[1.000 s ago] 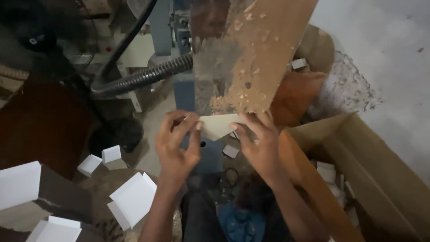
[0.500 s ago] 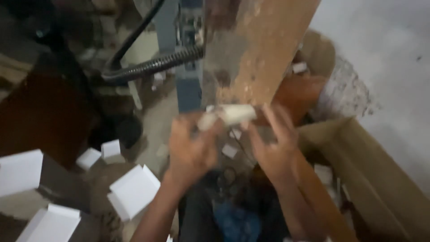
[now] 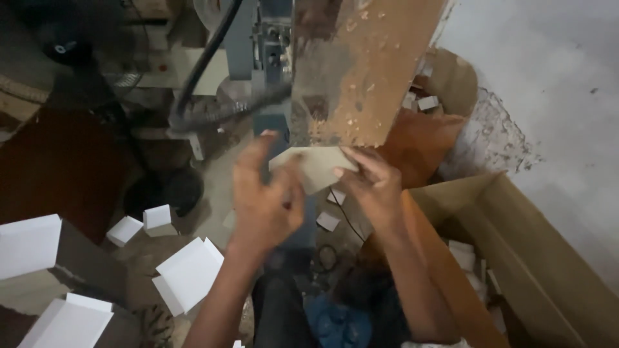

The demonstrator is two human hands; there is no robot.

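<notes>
White card boxes [image 3: 187, 274], folded and flat, lie low on the floor at the left side, close to the person. More small white ones [image 3: 140, 222] sit a bit further off, so some box work looks done already. Next come the two hands. The left hand [image 3: 264, 200] is a bit blurry, with its fingers [image 3: 258, 151] spread and reaching up to the left edge of a pale card piece [image 3: 316, 167]. The right hand [image 3: 371, 187] touches the right side of the same card piece, and its fingers [image 3: 351, 167] are pressed on the card edge. The card piece is held up in the air between both hands, just under a rusty brown metal plate [image 3: 361, 64] of a machine. I think the card is about to go in or has only just reached the machine, so this piece is not done yet. On the right stands a big brown cardboard box [image 3: 548, 258] with little white scraps inside. Further away a black ribbed hose [image 3: 219, 113] runs across a blue machine post [image 3: 271, 125]. Far at the top right is a grey wall [image 3: 548, 77], and more white scraps [image 3: 425, 103] lie near it.
</notes>
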